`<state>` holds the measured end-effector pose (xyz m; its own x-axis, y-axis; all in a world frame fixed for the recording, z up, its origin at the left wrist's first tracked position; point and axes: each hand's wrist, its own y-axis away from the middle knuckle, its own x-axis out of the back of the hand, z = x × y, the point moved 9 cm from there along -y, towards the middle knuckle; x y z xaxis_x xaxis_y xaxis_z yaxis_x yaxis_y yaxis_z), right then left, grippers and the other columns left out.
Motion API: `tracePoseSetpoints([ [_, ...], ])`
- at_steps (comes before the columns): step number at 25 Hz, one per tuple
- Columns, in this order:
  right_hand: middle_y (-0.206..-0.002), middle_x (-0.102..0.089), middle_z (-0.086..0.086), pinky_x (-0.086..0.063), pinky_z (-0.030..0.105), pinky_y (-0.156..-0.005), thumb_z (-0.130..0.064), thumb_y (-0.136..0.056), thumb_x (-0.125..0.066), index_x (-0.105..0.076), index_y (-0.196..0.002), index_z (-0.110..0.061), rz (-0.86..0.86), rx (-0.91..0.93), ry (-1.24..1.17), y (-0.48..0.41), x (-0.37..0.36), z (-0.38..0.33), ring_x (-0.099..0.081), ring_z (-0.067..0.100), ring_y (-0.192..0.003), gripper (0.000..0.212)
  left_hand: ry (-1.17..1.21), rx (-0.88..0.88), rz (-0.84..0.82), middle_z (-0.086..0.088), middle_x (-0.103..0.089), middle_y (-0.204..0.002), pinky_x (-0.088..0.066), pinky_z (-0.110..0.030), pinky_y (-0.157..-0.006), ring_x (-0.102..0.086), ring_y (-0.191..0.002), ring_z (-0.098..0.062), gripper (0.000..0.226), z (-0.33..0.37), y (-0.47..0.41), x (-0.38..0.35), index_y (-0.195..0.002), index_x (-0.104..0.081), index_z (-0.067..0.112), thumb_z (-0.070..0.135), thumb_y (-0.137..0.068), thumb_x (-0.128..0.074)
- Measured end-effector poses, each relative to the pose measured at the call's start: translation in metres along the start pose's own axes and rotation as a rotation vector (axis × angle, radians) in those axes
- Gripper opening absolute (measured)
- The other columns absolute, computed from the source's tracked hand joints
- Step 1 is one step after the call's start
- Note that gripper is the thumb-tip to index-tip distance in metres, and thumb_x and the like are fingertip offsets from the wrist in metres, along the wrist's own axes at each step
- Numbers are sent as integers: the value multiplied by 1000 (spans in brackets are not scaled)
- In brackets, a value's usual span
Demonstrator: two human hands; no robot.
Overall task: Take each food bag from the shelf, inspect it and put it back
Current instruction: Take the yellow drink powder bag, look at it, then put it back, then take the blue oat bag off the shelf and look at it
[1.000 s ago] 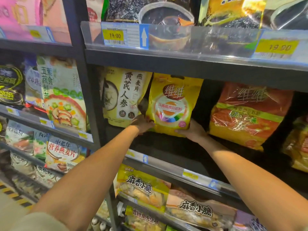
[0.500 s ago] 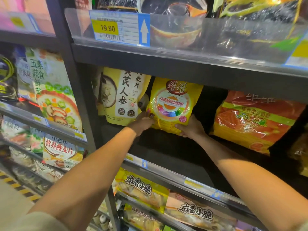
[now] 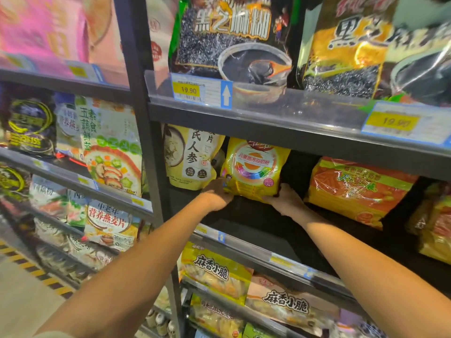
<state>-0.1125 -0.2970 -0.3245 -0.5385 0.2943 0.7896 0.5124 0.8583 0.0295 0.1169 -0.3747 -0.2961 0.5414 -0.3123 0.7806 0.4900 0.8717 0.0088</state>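
Note:
A yellow food bag with a rainbow circle on its front stands upright deep on the middle shelf. My left hand grips its lower left corner and my right hand grips its lower right corner, both arms stretched far in. The bag's top edge is hidden behind the shelf board above. A pale yellow oat bag stands right beside it on the left, and an orange bag leans to the right with a dark gap between.
Black sesame bags fill the shelf above, behind a clear rail with price tags. Snack bags lie on the shelf below. A dark upright post separates the left bay, packed with more cereal bags.
The bag and both hands have gone further back into the shelf and the bag stands more upright. The view has tilted up and shows more of the upper shelf.

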Motion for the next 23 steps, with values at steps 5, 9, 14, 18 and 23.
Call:
tracePoseSetpoints([
  [5, -153, -48, 12, -47, 44, -103, -56, -93, -67, -45, -149, -18, 19, 54, 148, 66, 13, -14, -51, 35, -137, 71, -291, -167, 98, -19, -54, -144, -48, -50, -108, -48, -137, -41, 55, 12, 71, 15, -147, -49, 12, 37, -100, -60],
  [9, -133, -64, 8, -56, 47, -99, -69, -93, -57, -51, -145, -14, 67, 181, 375, 144, 21, -41, -62, 34, -122, 75, -409, -349, 236, -11, -40, -163, -31, -47, -124, -29, -155, -33, 65, 19, 150, 30, -157, -40, 16, 39, -101, -62],
  [14, -167, -34, 14, -40, 49, -119, -64, -90, -64, -36, -160, -16, 253, 453, 487, 246, 20, -91, -34, 35, -153, 90, -497, -343, 402, -4, -18, -175, -15, -53, -130, -6, -163, -28, 70, -3, 253, 66, -164, -28, 24, 39, -102, -59],
  [18, -170, -29, 12, -34, 49, -124, -63, -90, -64, -35, -161, -18, 271, 603, 499, 301, -6, -133, -27, 31, -157, 90, -624, -202, 467, -4, -3, -177, -10, -56, -129, 4, -163, -30, 71, -43, 322, 103, -167, -17, 28, 48, -106, -48],
  [23, -169, -32, 10, -32, 51, -126, -61, -89, -66, -36, -160, -22, 239, 756, 474, 343, -53, -205, -28, 32, -157, 87, -670, -34, 564, -4, 3, -177, -4, -57, -130, 10, -163, -30, 76, -109, 393, 159, -167, -10, 31, 51, -105, -49],
])
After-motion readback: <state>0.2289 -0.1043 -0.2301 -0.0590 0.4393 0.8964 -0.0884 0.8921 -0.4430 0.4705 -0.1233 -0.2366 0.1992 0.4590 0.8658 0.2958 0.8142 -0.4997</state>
